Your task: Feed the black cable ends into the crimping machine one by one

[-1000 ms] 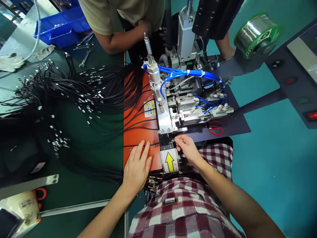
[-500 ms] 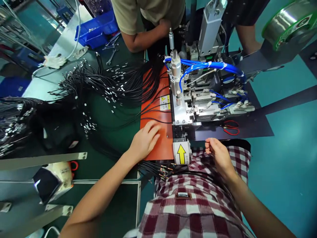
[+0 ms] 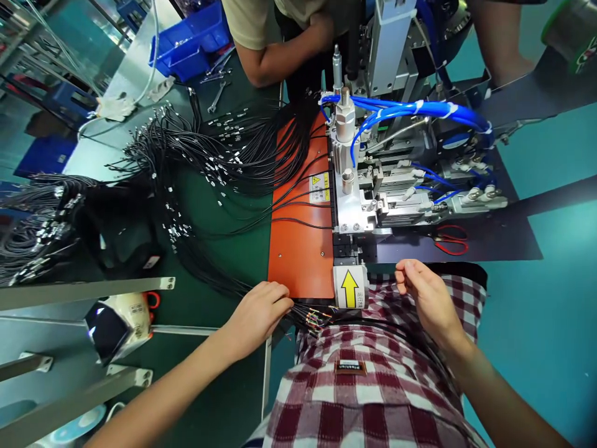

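Observation:
My left hand (image 3: 261, 317) is at the near edge of the orange plate (image 3: 301, 264), its bent fingers closed on the bundle of black cables (image 3: 224, 278). Stripped, coloured wire ends (image 3: 317, 318) of that bundle lie just right of the fingers, beside my lap. Over my checked apron, my right hand (image 3: 429, 302) is loosely closed, thumb against curled fingers, with nothing visible in it. Between the hands stands a machine end block with a yellow arrow label (image 3: 349, 287). A few single black cables (image 3: 303, 221) cross the plate into the metal machine (image 3: 347, 202).
Red-handled scissors (image 3: 451, 240) lie on the machine's dark base. More black cables (image 3: 186, 143) spread over the green mat, near a wrench (image 3: 217, 98) and blue bins (image 3: 191, 46). Another person's forearm (image 3: 291, 59) is beyond the plate. A metal bracket (image 3: 93, 292) juts in at left.
My left hand has moved from over the orange plate toward me and down to the cable bundle at its near edge. My right hand stays over my lap, still closed.

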`<move>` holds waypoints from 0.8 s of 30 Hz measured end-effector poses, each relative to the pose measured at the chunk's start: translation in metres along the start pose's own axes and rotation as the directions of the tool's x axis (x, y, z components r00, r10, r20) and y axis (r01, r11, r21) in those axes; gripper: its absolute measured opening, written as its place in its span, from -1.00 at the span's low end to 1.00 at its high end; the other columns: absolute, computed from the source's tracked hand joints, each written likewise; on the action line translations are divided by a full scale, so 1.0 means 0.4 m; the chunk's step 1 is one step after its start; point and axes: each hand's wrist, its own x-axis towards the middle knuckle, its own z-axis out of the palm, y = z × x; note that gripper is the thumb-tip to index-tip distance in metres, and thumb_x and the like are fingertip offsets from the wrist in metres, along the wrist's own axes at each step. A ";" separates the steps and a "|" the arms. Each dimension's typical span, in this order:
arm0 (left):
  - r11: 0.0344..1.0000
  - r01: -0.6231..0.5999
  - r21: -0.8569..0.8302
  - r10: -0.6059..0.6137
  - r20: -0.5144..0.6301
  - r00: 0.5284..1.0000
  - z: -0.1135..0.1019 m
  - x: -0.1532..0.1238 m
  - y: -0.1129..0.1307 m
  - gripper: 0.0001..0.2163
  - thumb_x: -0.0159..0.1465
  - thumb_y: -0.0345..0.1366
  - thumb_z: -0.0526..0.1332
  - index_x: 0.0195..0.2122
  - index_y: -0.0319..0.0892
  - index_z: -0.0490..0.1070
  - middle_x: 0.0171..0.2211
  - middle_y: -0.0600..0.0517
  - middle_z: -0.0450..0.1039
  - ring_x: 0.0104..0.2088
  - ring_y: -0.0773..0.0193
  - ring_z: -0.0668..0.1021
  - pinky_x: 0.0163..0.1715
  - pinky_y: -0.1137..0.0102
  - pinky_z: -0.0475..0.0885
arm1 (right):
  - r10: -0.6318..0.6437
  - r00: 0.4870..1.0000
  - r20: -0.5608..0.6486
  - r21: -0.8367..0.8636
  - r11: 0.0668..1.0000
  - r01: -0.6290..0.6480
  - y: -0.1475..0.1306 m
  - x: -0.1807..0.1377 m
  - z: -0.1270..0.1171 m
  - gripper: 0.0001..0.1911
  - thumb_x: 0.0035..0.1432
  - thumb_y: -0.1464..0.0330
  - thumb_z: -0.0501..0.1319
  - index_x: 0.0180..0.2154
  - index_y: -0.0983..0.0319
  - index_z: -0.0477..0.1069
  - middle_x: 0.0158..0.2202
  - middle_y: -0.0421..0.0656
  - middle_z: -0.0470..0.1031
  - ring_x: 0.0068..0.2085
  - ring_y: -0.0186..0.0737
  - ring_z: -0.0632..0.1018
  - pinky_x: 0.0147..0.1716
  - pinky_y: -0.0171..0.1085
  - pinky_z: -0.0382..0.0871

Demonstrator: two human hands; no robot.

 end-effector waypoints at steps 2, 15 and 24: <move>0.988 -0.025 -0.152 0.010 -0.099 0.995 -0.027 -0.011 -0.021 -0.84 0.33 -0.35 0.10 -0.17 -0.12 0.47 -0.27 -0.02 0.51 -0.25 0.26 0.52 -0.16 0.29 0.41 | -0.008 1.000 0.001 -0.006 1.000 0.008 -0.002 -0.001 -0.003 -0.72 0.12 0.10 0.23 -0.37 0.20 0.42 -0.51 -0.24 0.32 -0.55 -0.37 0.32 -0.57 -0.35 0.23; 0.927 -0.174 -0.332 0.007 -0.448 0.894 -0.009 0.203 0.076 -0.86 0.29 -0.43 0.14 -0.17 -0.20 0.45 -0.37 -0.03 0.47 -0.38 0.31 0.49 -0.40 0.41 0.41 | -0.092 0.957 0.275 -0.010 0.995 0.098 -0.058 -0.032 0.081 -0.72 0.22 0.12 0.13 -0.25 0.20 0.39 -0.48 -0.24 0.34 -0.53 -0.35 0.35 -0.50 -0.32 0.27; 0.938 -0.065 -0.340 -0.064 -0.355 0.932 0.033 0.201 0.088 -0.87 0.30 -0.40 0.12 -0.15 -0.23 0.40 -0.38 -0.02 0.42 -0.38 0.28 0.45 -0.34 0.36 0.35 | -0.108 0.953 0.282 -0.114 0.983 0.145 -0.048 -0.018 0.111 -0.80 0.19 0.23 0.21 -0.34 0.24 0.38 -0.46 -0.23 0.36 -0.49 -0.37 0.36 -0.50 -0.36 0.25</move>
